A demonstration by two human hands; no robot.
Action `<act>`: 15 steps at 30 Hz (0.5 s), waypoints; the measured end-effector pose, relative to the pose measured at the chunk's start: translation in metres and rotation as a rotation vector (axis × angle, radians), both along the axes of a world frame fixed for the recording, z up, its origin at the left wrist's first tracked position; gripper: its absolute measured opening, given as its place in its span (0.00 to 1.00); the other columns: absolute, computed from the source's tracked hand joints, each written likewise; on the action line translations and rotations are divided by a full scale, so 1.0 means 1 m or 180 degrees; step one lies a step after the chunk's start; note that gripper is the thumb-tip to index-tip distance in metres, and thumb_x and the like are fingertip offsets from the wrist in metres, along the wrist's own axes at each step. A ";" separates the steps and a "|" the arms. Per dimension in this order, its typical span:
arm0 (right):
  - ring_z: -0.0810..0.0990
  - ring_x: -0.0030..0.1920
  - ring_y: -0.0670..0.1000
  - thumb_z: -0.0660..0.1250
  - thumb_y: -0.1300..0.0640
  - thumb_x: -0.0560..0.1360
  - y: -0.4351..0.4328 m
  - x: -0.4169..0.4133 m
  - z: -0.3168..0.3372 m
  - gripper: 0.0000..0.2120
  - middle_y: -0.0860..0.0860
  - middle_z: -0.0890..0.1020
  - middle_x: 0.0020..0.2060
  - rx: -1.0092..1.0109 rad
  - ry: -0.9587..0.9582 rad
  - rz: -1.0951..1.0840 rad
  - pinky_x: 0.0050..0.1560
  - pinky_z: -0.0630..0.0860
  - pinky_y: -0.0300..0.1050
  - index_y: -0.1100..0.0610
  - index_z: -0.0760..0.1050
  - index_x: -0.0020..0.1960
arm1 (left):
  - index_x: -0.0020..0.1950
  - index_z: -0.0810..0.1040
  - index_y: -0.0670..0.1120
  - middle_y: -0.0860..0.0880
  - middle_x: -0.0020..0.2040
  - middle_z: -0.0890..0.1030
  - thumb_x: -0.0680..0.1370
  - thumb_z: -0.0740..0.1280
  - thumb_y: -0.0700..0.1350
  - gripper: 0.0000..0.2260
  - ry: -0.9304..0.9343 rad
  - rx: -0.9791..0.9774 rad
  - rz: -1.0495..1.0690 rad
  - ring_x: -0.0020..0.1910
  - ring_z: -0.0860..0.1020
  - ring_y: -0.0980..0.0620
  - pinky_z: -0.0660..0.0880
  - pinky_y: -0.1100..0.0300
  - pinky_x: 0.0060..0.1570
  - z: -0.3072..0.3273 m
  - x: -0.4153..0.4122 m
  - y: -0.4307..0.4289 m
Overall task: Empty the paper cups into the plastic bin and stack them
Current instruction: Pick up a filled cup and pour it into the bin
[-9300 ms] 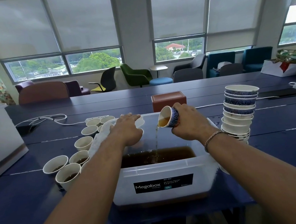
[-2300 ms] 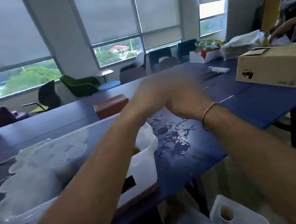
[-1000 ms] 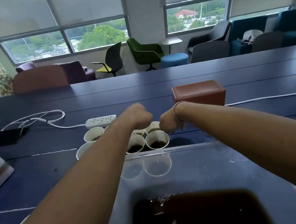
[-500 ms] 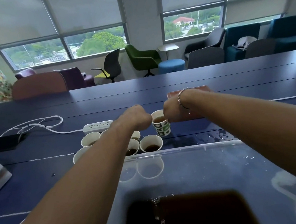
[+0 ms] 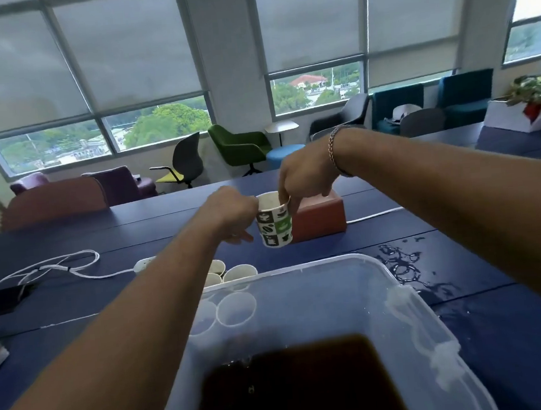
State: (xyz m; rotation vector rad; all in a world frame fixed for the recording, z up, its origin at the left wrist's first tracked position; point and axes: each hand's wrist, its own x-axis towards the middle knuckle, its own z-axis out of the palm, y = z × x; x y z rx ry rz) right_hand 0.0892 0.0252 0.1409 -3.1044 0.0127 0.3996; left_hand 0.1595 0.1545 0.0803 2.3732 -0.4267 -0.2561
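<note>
A clear plastic bin (image 5: 413, 300) with dark brown liquid in it fills the lower part of the head view. Above the blue table, beyond the bin's far rim, my right hand (image 5: 306, 178) pinches the rim of a green, black and white patterned paper cup (image 5: 274, 221) from above and holds it upright in the air. My left hand (image 5: 230, 213), fingers curled, touches the cup's left side. Several white paper cups (image 5: 237, 271) stand on the table just behind the bin, partly hidden by my left arm and seen through the bin wall.
A reddish-brown box (image 5: 321, 218) sits right behind the lifted cup. A white power strip and cable (image 5: 70, 268) lie at the left. Spilled liquid (image 5: 403, 264) wets the table right of the bin. Chairs line the windows beyond.
My right hand has lifted the patterned cup higher off the table and nearer the bin. My left hand rose with it and now touches its side. The view tilted up.
</note>
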 end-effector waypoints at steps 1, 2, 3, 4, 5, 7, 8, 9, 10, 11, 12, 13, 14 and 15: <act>0.76 0.44 0.50 0.66 0.56 0.79 0.000 -0.010 0.004 0.14 0.48 0.77 0.47 0.0098 -0.0107 -0.0026 0.51 0.82 0.50 0.56 0.79 0.63 | 0.48 0.76 0.40 0.41 0.51 0.83 0.82 0.60 0.45 0.10 -0.0018 -0.0043 -0.0025 0.40 0.86 0.44 0.83 0.53 0.41 0.005 -0.007 0.000; 0.77 0.43 0.51 0.66 0.55 0.79 0.000 -0.018 0.009 0.13 0.49 0.78 0.46 0.0148 -0.0197 -0.0033 0.49 0.82 0.48 0.57 0.79 0.62 | 0.46 0.75 0.40 0.40 0.50 0.83 0.82 0.59 0.44 0.11 -0.0010 -0.0139 -0.0034 0.41 0.86 0.43 0.83 0.52 0.42 0.011 -0.015 0.002; 0.79 0.43 0.52 0.65 0.55 0.79 0.000 -0.027 0.011 0.14 0.51 0.80 0.47 0.0194 -0.0307 -0.0033 0.47 0.82 0.48 0.58 0.79 0.62 | 0.45 0.76 0.40 0.40 0.49 0.83 0.82 0.59 0.44 0.11 0.0006 -0.0281 -0.0036 0.41 0.85 0.43 0.83 0.50 0.45 0.016 -0.022 0.004; 0.81 0.45 0.53 0.65 0.54 0.79 0.000 -0.034 0.012 0.15 0.53 0.81 0.48 0.0287 -0.0479 -0.0055 0.47 0.82 0.48 0.60 0.78 0.62 | 0.47 0.77 0.39 0.39 0.48 0.84 0.82 0.59 0.44 0.11 0.0010 -0.0427 -0.0027 0.40 0.86 0.43 0.83 0.49 0.46 0.020 -0.028 0.007; 0.82 0.47 0.55 0.65 0.52 0.78 -0.001 -0.041 0.010 0.18 0.55 0.81 0.50 0.0433 -0.0710 -0.0102 0.48 0.82 0.50 0.61 0.76 0.63 | 0.49 0.78 0.38 0.39 0.48 0.84 0.81 0.60 0.44 0.11 -0.0042 -0.0523 -0.0001 0.39 0.86 0.43 0.83 0.48 0.46 0.024 -0.032 0.010; 0.81 0.53 0.55 0.68 0.46 0.76 -0.001 -0.050 -0.002 0.26 0.55 0.80 0.56 0.0643 -0.1107 -0.0218 0.55 0.79 0.52 0.60 0.70 0.67 | 0.53 0.78 0.37 0.39 0.47 0.85 0.80 0.62 0.44 0.11 -0.0218 -0.0626 0.0111 0.38 0.86 0.44 0.83 0.46 0.47 0.028 -0.040 0.017; 0.79 0.55 0.54 0.69 0.43 0.74 0.000 -0.054 -0.011 0.30 0.54 0.79 0.58 0.0766 -0.1220 -0.0292 0.57 0.77 0.52 0.59 0.67 0.68 | 0.53 0.77 0.37 0.40 0.47 0.85 0.80 0.62 0.45 0.12 -0.0269 -0.0716 0.0176 0.37 0.85 0.44 0.83 0.45 0.47 0.029 -0.045 0.021; 0.79 0.55 0.53 0.71 0.41 0.72 0.003 -0.058 -0.021 0.32 0.52 0.79 0.59 0.0976 -0.1277 -0.0365 0.58 0.76 0.50 0.57 0.66 0.68 | 0.54 0.77 0.37 0.40 0.47 0.85 0.80 0.61 0.46 0.13 -0.0290 -0.0820 0.0226 0.36 0.85 0.43 0.83 0.45 0.47 0.029 -0.051 0.025; 0.79 0.54 0.50 0.73 0.41 0.70 0.006 -0.061 -0.032 0.33 0.50 0.80 0.58 0.1301 -0.1313 -0.0440 0.56 0.76 0.46 0.56 0.67 0.67 | 0.54 0.76 0.37 0.40 0.47 0.84 0.80 0.61 0.47 0.14 -0.0303 -0.0898 0.0240 0.36 0.85 0.44 0.83 0.46 0.47 0.029 -0.056 0.028; 0.78 0.52 0.47 0.74 0.42 0.69 0.011 -0.066 -0.042 0.31 0.47 0.80 0.56 0.1754 -0.1374 -0.0480 0.52 0.76 0.41 0.54 0.68 0.65 | 0.55 0.76 0.37 0.40 0.47 0.84 0.81 0.60 0.47 0.14 -0.0332 -0.0938 0.0227 0.36 0.85 0.44 0.83 0.47 0.46 0.028 -0.061 0.030; 0.78 0.49 0.44 0.76 0.45 0.69 0.019 -0.072 -0.051 0.28 0.45 0.80 0.54 0.2244 -0.1444 -0.0491 0.47 0.75 0.36 0.53 0.69 0.62 | 0.55 0.77 0.37 0.41 0.46 0.84 0.81 0.60 0.47 0.14 -0.0353 -0.0971 0.0208 0.36 0.85 0.45 0.83 0.48 0.45 0.027 -0.067 0.033; 0.77 0.49 0.42 0.77 0.48 0.69 0.026 -0.078 -0.060 0.27 0.45 0.79 0.53 0.2712 -0.1571 -0.0482 0.43 0.73 0.33 0.53 0.70 0.63 | 0.55 0.77 0.37 0.41 0.46 0.84 0.81 0.60 0.48 0.15 -0.0354 -0.1035 0.0183 0.36 0.85 0.45 0.83 0.51 0.42 0.025 -0.074 0.035; 0.77 0.49 0.41 0.77 0.50 0.69 0.032 -0.083 -0.070 0.28 0.45 0.79 0.53 0.3100 -0.1742 -0.0532 0.42 0.73 0.32 0.53 0.69 0.64 | 0.56 0.77 0.37 0.41 0.47 0.84 0.81 0.59 0.48 0.15 -0.0315 -0.1109 0.0167 0.35 0.85 0.45 0.83 0.53 0.39 0.022 -0.080 0.037; 0.77 0.49 0.42 0.77 0.52 0.69 0.038 -0.090 -0.079 0.29 0.44 0.79 0.52 0.3413 -0.1916 -0.0630 0.41 0.75 0.33 0.53 0.68 0.65 | 0.56 0.78 0.38 0.40 0.47 0.84 0.81 0.59 0.48 0.15 -0.0265 -0.1178 0.0142 0.35 0.85 0.44 0.82 0.54 0.36 0.018 -0.087 0.039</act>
